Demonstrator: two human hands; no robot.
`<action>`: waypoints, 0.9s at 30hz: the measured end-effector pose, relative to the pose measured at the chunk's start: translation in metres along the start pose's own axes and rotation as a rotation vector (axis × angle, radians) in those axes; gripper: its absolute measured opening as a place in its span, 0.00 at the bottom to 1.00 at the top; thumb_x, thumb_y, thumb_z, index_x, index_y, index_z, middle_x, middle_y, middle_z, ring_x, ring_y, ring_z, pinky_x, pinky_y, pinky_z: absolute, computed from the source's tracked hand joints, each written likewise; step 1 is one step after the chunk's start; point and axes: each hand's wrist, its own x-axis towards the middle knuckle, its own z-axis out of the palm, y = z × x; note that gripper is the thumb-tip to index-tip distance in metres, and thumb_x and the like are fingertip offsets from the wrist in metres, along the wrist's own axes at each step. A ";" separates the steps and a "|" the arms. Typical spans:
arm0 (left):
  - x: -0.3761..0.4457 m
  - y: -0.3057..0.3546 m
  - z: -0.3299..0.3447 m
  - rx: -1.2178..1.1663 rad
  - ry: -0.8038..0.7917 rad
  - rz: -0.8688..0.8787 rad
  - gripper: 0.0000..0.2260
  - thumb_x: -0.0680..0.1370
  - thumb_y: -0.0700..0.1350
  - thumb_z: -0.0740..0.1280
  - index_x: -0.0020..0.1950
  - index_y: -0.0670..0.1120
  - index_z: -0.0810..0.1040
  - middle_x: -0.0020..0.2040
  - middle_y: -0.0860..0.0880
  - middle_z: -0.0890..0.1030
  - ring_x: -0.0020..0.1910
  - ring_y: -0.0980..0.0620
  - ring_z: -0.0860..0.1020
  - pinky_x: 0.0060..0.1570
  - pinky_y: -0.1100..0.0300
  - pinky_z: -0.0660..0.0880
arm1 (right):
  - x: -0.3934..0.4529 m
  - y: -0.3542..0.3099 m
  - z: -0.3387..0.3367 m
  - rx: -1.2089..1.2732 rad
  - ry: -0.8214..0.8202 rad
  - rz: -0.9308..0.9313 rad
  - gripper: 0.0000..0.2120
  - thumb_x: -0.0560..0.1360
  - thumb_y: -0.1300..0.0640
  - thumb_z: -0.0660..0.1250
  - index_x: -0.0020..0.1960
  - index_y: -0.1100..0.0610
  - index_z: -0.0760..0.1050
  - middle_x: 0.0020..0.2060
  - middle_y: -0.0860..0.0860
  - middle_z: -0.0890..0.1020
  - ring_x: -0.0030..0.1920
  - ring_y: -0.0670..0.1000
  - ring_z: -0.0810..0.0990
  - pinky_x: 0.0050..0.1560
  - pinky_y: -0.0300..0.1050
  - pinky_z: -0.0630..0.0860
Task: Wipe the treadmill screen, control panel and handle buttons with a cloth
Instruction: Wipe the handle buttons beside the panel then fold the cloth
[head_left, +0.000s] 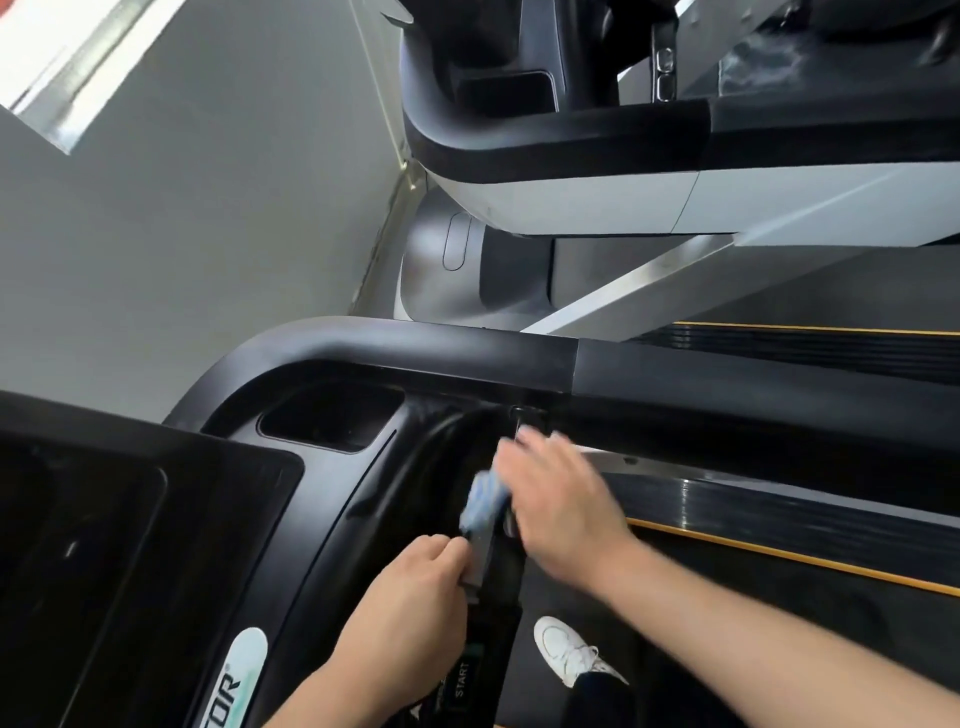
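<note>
The view is tilted. The treadmill's dark screen (78, 545) fills the lower left. Beside it runs the black control panel (332, 519), with a START button (460, 680) near the bottom edge. My left hand (410, 592) grips the inner handle (480, 558) at its grey metal plate, fingers curled round it. Just beyond, my right hand (556, 499), blurred by motion, holds a light blue cloth (483, 499) against the same handle. The cloth shows only at the thumb side of the hand.
A cup-holder recess (332, 415) lies in the console above the hands, bordered by the black outer handrail (467, 353). A second treadmill (545, 140) stands beyond. My white shoe (566, 649) is on the belt (779, 587). A grey wall (182, 234) is at left.
</note>
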 end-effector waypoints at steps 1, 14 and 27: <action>0.000 0.001 -0.001 0.017 -0.025 0.006 0.09 0.75 0.41 0.59 0.50 0.50 0.75 0.48 0.55 0.76 0.49 0.53 0.74 0.48 0.55 0.75 | 0.019 0.009 -0.003 -0.003 -0.012 0.085 0.20 0.73 0.58 0.64 0.64 0.58 0.79 0.62 0.53 0.81 0.66 0.61 0.77 0.67 0.57 0.74; -0.009 -0.002 0.014 0.260 -0.004 0.256 0.09 0.71 0.50 0.64 0.48 0.58 0.82 0.38 0.58 0.80 0.35 0.55 0.78 0.28 0.57 0.77 | -0.072 -0.025 0.004 0.069 -0.021 -0.126 0.22 0.80 0.59 0.66 0.73 0.61 0.76 0.72 0.53 0.78 0.71 0.56 0.76 0.70 0.52 0.74; -0.038 -0.010 0.021 0.377 0.153 0.365 0.19 0.73 0.54 0.69 0.62 0.53 0.85 0.58 0.56 0.86 0.56 0.52 0.84 0.56 0.50 0.77 | -0.089 -0.032 0.004 0.133 -0.055 -0.178 0.20 0.79 0.58 0.67 0.70 0.61 0.77 0.70 0.52 0.78 0.59 0.56 0.76 0.61 0.49 0.79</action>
